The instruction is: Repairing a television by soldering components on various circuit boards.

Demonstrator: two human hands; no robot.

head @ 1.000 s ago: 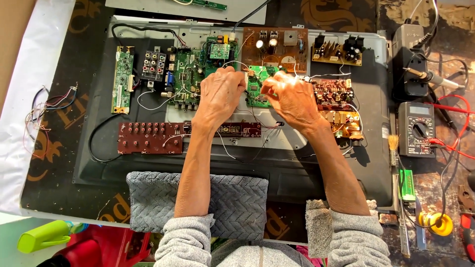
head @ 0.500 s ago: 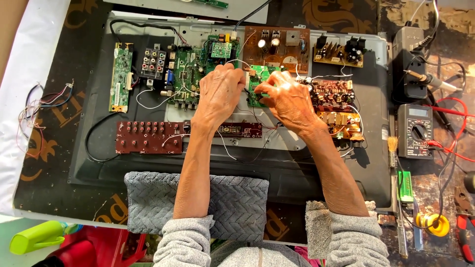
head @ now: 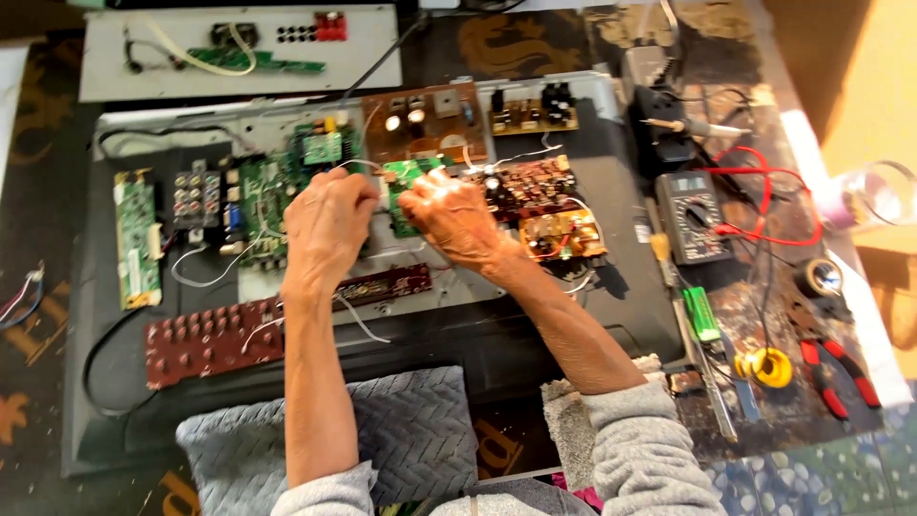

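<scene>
Green circuit board [head: 409, 182] sits at the middle of the opened television back [head: 630, 306] on the table — both hands meet over it. Left hand [head: 327, 222] is curled, pinching a thin white wire [head: 358, 323]; right hand [head: 457, 218] is bent — its grip I cannot tell. Far right, a clear cup [head: 874, 194], contents unclear.

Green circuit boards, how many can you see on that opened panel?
3. A narrow strip board at the far left, a large main board left of the left hand, and a small board under both hands, partly covered. More may be hidden.
</scene>
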